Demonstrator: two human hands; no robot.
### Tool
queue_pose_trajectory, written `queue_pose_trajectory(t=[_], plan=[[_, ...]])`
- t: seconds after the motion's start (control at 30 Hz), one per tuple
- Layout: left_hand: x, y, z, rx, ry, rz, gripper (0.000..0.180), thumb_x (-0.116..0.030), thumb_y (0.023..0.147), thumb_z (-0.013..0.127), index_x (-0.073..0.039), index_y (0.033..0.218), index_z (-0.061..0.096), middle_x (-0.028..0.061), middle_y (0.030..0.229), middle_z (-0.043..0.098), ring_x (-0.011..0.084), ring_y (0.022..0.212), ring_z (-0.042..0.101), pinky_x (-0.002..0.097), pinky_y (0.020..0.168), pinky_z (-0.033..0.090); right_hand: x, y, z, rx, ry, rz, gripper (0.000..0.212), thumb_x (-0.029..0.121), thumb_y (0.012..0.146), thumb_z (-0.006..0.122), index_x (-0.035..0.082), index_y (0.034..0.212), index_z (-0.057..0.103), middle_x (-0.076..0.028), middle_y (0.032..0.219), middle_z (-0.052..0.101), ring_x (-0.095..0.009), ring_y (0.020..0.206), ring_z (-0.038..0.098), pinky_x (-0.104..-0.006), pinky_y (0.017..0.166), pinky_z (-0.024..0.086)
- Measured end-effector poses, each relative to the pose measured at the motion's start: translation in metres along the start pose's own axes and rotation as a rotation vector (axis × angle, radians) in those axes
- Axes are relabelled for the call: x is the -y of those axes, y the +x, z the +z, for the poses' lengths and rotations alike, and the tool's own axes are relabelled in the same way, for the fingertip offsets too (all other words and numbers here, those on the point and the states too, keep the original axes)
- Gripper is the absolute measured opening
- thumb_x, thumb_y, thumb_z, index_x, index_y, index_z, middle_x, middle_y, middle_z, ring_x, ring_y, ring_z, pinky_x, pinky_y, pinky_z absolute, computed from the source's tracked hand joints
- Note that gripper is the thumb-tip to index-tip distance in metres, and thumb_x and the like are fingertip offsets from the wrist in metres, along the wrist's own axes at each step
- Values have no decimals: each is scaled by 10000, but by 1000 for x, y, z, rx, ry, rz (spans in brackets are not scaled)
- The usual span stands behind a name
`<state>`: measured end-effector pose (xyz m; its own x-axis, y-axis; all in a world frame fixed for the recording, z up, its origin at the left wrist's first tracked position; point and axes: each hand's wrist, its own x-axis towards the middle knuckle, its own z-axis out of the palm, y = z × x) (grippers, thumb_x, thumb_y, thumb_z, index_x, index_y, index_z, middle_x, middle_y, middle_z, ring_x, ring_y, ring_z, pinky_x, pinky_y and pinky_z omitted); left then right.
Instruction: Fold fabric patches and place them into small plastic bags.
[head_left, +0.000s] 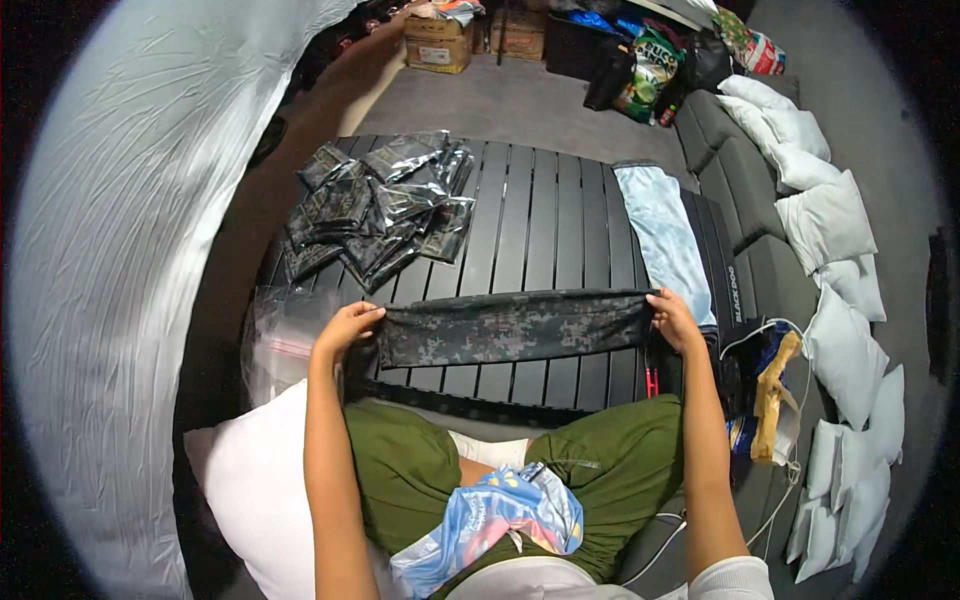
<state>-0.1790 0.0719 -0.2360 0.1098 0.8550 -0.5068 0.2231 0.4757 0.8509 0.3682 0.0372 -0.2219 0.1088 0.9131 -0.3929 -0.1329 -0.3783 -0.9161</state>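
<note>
A long strip of dark camouflage fabric (pixel 515 330) is stretched sideways over the near part of the black slatted table (pixel 530 210). My left hand (pixel 350 328) pinches its left end near the upper corner. At the upper right corner, the fingers of my right hand (pixel 676 318) are closed on the cloth. Beyond my left hand, several dark folded items in shiny clear packets (pixel 385 205) lie heaped on the table. Clear plastic bags (pixel 285 335) lie next to my left wrist. Past my right hand a light blue cloth (pixel 662 225) is spread along the table's right side.
A printed blue cloth (pixel 495 510) rests on my lap, and a white pillow (pixel 255 475) lies at my left. White cushions (pixel 825 215) line the grey sofa (pixel 745 195) at right. A white cable (pixel 790 490) runs by a yellow-blue package (pixel 775 395). Cardboard boxes (pixel 438 48) stand far back.
</note>
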Motion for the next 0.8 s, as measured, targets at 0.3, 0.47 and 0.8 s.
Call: queue_pose_trajectory(t=[0.3,0.47,0.8], plan=[[29,20,11,-110,15,31,196,-243,798,606,-61,782,536,-47,629,484,74,505,422,217,465,359,-59,34,-6,-341,-730,-218,195,236,793,575,47,812,532,-23,688,528,-146,632,506,-275,586,405],[50,22,8,-361,354,90,330,-300,733,644,-5,618,553,74,544,512,145,513,484,305,505,392,-64,39,15,-401,-867,-222,250,241,787,572,4,859,542,-113,776,586,-218,759,554,-315,694,427],[52,10,19,-539,459,15,349,-371,776,559,-27,769,616,137,707,605,268,679,581,368,623,441,-62,37,23,-464,-895,-317,270,279,801,548,13,843,538,-177,808,593,-333,783,562,-383,689,435]])
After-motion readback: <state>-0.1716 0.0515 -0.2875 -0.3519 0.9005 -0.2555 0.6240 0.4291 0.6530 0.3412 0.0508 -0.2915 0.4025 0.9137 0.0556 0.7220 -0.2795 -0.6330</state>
